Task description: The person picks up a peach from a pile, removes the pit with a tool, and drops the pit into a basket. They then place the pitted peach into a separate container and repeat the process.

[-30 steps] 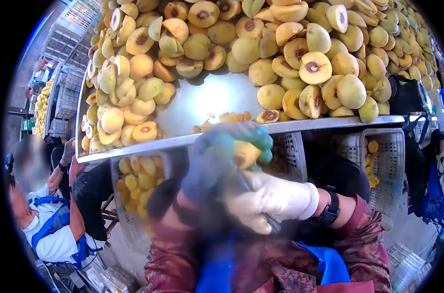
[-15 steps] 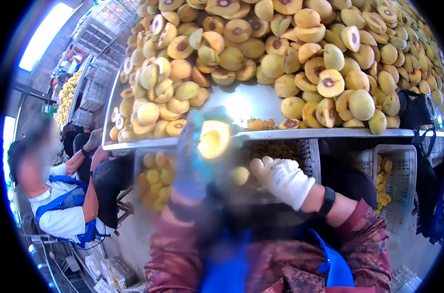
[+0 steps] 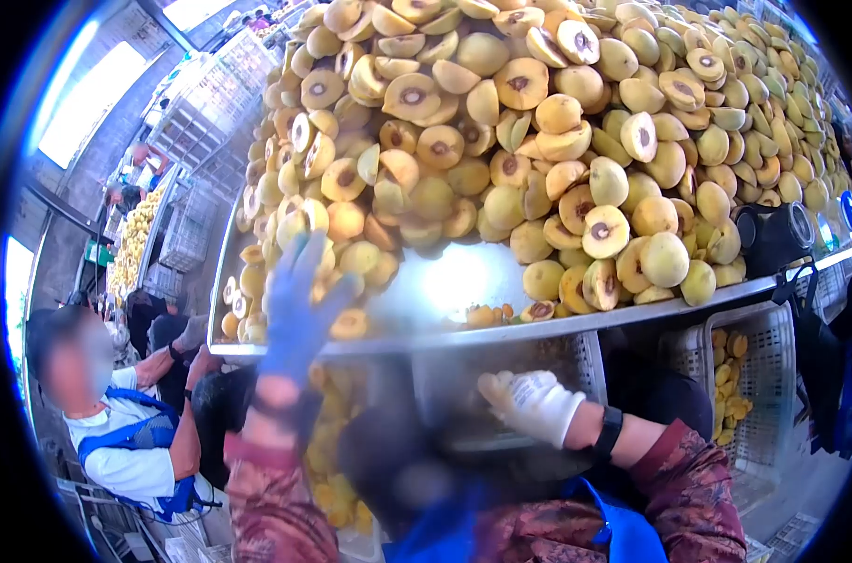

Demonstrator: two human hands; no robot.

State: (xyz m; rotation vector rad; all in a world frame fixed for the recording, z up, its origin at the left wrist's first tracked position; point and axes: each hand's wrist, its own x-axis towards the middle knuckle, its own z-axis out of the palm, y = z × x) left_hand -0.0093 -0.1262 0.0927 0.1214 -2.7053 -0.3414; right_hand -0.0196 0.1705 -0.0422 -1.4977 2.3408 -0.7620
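Observation:
Halved yellow peaches (image 3: 604, 233), many with the brown stone still showing, lie heaped on a metal table (image 3: 426, 333). My left hand (image 3: 299, 305), in a blue glove, is stretched over the table's near left edge, its fingers spread at the peaches there. It is slightly blurred, and I see nothing held in it. My right hand (image 3: 529, 403), in a white glove, is closed in front of the table edge, above a crate (image 3: 590, 371). Whatever its curled fingers may hold is hidden.
A crate of peach halves (image 3: 337, 497) stands low at my left, partly behind my arm. Another white crate (image 3: 763, 375) with peach pieces is at the right. A black cup-like object (image 3: 773, 230) sits on the table's right edge. A co-worker (image 3: 135, 422) sits at the left.
My left hand has let go of the peach half it held and moved left onto the heap, its fingers now spread. My right hand stays closed, slightly lower in view. The view has tilted.

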